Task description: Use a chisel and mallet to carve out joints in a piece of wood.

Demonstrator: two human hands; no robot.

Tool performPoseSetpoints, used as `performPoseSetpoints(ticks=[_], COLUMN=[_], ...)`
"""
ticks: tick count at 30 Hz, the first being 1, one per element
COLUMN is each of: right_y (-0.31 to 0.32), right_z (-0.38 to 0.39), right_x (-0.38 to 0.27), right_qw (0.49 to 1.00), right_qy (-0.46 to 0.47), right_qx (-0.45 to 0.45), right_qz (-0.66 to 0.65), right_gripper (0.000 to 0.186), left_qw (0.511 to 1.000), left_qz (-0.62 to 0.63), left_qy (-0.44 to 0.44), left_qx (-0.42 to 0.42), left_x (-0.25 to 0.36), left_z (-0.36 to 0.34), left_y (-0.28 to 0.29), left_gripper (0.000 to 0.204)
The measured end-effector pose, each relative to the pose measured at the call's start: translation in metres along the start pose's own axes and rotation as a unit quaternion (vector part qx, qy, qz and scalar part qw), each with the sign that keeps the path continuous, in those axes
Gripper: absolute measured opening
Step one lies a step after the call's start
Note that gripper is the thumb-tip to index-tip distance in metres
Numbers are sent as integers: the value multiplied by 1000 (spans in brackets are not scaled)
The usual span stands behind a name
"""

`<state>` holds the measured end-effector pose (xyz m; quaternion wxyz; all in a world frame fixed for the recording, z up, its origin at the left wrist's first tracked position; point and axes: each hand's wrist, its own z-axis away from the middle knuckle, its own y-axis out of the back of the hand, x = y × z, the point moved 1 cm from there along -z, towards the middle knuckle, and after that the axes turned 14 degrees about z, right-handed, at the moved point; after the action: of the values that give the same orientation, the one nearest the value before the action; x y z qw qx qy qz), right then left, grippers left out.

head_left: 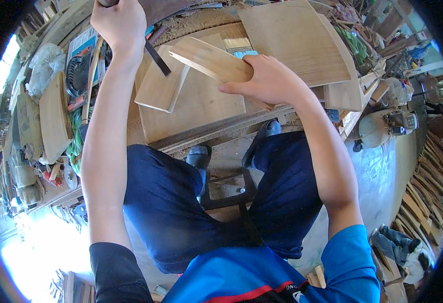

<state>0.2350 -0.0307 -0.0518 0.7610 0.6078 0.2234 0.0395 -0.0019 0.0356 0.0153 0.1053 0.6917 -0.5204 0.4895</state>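
My right hand (269, 80) is closed around the near end of a short, thick wooden board (206, 58), thumb along its near edge and fingers on the far side. The board is tilted above the bench. At the upper left edge of the picture, my left hand (119, 25) is curled into a fist around something dark, mostly cut off and too little shown to name. A second short board (163, 92) rests on a wide flat wooden panel (201, 113). A flat dark metal strip (158, 59) lies near my left wrist. Light blue and bristly, a brush-like thing (235, 41) sits beyond the held board.
Large curved-edge panels (297, 43) are stacked at the bench's right. Left of my forearm are a clear plastic bag (47, 63), green cord (75, 136) and wood pieces. A tank with a motor (383, 123) stands right; long wood strips (423, 187) are piled beyond it.
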Motion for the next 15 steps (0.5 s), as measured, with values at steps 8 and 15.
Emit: performPoseSetpoints(ticks=[8, 15], right_y=[105, 231], right_z=[-6, 31], right_x=[-26, -127], right_qw=[931, 944], right_qy=[106, 147], right_qx=[345, 285], right_qz=[-51, -72], right_gripper=[77, 58], left_qw=[999, 997], left_qz=[-25, -50], left_qy=[-37, -61], left_qx=[-20, -20], left_x=[-7, -14], left_z=[-6, -10], left_y=[4, 5], left_gripper=[30, 34])
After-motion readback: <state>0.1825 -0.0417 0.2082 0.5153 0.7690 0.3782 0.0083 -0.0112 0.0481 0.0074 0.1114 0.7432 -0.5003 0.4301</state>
